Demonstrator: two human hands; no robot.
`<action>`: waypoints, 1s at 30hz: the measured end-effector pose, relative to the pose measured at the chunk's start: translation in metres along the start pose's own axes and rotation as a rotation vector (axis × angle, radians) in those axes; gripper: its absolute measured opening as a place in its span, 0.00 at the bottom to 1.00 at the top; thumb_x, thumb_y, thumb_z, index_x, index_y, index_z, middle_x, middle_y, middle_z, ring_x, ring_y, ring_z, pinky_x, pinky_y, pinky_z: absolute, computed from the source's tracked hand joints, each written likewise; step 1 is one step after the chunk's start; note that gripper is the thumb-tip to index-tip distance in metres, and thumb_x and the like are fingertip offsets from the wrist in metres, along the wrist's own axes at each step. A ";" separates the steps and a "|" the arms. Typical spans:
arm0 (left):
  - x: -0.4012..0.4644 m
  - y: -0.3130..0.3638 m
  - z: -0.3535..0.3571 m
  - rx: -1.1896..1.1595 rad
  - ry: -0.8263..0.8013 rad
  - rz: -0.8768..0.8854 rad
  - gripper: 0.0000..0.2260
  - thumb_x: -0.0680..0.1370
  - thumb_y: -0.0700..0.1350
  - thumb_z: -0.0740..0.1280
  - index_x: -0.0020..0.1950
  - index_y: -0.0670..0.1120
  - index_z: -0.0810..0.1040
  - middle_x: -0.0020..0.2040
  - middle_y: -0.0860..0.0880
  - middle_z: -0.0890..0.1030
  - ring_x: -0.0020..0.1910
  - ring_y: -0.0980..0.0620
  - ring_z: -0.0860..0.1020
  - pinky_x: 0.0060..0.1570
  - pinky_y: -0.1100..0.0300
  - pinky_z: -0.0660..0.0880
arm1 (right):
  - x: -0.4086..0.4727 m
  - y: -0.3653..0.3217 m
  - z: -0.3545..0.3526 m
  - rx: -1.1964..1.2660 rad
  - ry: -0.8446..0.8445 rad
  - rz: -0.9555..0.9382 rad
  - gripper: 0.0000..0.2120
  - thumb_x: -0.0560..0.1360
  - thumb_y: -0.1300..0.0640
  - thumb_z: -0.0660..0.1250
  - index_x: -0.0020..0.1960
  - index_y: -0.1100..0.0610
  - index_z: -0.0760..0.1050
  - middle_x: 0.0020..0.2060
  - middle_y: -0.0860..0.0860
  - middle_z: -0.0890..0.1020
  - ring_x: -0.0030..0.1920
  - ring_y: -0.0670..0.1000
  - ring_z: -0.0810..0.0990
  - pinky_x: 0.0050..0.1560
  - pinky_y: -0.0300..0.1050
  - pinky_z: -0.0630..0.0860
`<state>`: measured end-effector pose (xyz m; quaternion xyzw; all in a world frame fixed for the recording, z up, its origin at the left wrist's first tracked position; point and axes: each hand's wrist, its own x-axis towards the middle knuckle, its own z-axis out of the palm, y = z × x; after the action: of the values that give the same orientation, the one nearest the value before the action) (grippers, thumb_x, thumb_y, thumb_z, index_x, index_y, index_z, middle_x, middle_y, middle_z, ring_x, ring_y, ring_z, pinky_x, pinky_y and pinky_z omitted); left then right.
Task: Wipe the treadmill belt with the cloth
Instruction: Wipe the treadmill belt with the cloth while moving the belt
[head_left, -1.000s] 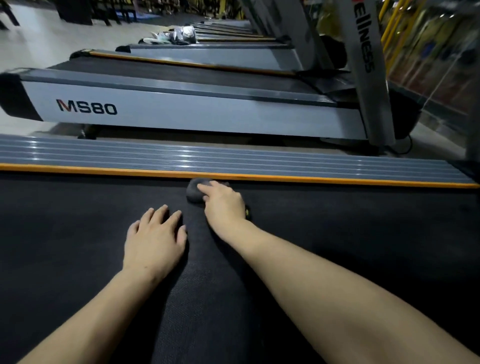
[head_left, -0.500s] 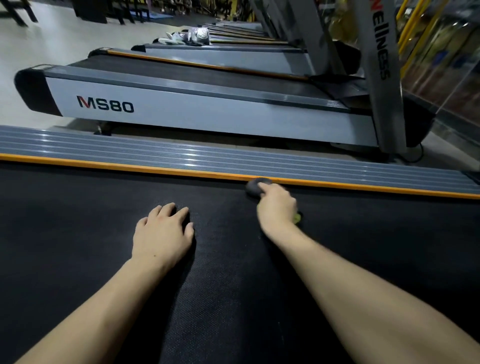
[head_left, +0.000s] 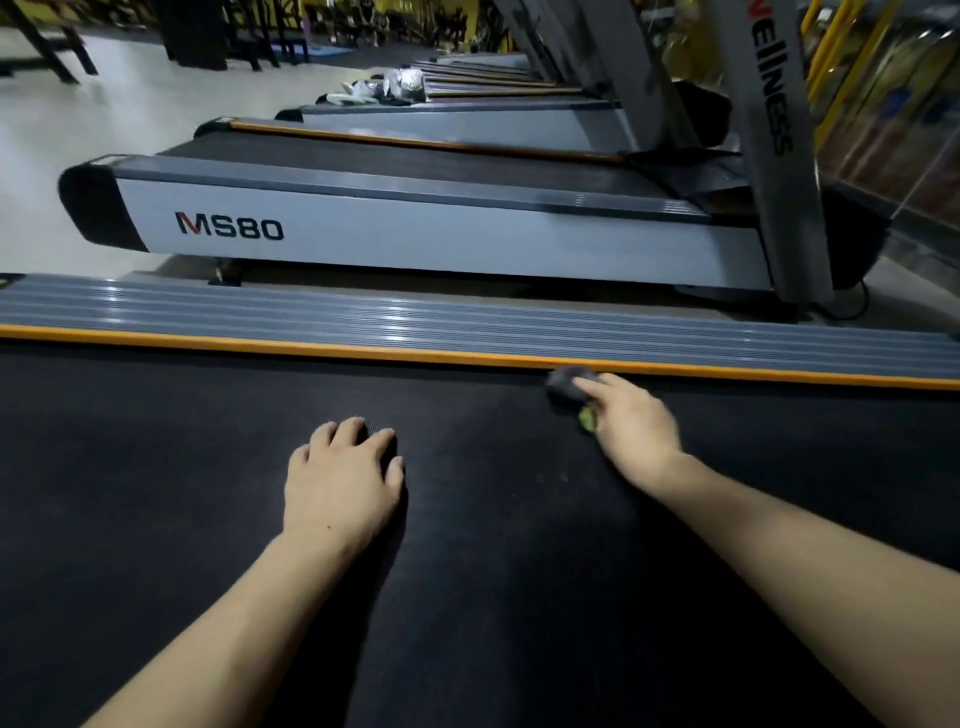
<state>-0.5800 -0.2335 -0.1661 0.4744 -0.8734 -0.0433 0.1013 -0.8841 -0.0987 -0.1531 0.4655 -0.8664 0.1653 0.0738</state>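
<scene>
Head view: the treadmill belt (head_left: 208, 493) is seen as a broad black surface whose long axis runs from left to right across the picture, its far edge bordered by an orange strip (head_left: 311, 347) and a ribbed grey side rail (head_left: 363, 317). Both ends of the belt are cut off by the frame.

The cloth (head_left: 563, 384) is found at the far edge of the belt, right of centre, just beside the orange strip. It is bunched into a small dark grey wad, so that no long axis can be made out; a yellow-green bit shows beneath the palm. The cloth is pressed onto the belt by the right hand (head_left: 631, 426), whose fingers are laid over it and reach toward the strip. Most of the cloth is hidden under this hand, and the hand is blurred, so whether the fingers curl round the wad cannot be told.

The left hand (head_left: 343, 483) is laid flat on the belt near the middle, palm down, fingers loosely spread and holding nothing.

Beyond the rail, a neighbouring treadmill (head_left: 415, 244) marked MS80 is seen lying parallel. Its upright (head_left: 774, 156) is cut off at the top.
</scene>
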 end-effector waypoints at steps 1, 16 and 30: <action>0.000 -0.003 -0.002 0.020 0.000 0.000 0.16 0.80 0.60 0.57 0.66 0.60 0.74 0.68 0.54 0.73 0.69 0.47 0.67 0.64 0.48 0.67 | -0.007 0.013 -0.006 -0.006 0.023 0.083 0.17 0.79 0.53 0.63 0.66 0.41 0.75 0.63 0.45 0.77 0.59 0.56 0.78 0.53 0.48 0.75; -0.012 -0.007 0.005 -0.022 -0.097 -0.012 0.22 0.82 0.62 0.52 0.76 0.64 0.63 0.79 0.54 0.63 0.79 0.47 0.58 0.76 0.47 0.58 | 0.000 -0.139 0.035 0.098 -0.136 -0.235 0.17 0.80 0.50 0.60 0.68 0.38 0.72 0.65 0.44 0.75 0.64 0.52 0.75 0.61 0.46 0.71; -0.026 -0.008 0.007 -0.059 -0.003 -0.009 0.20 0.80 0.60 0.57 0.68 0.56 0.75 0.69 0.51 0.74 0.71 0.47 0.69 0.70 0.49 0.67 | -0.021 -0.134 0.015 0.159 -0.022 0.144 0.14 0.80 0.53 0.61 0.62 0.41 0.77 0.59 0.47 0.80 0.58 0.56 0.79 0.52 0.48 0.75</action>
<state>-0.5615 -0.2165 -0.1773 0.4751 -0.8697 -0.0703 0.1138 -0.7606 -0.1565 -0.1436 0.4080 -0.8825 0.2334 0.0151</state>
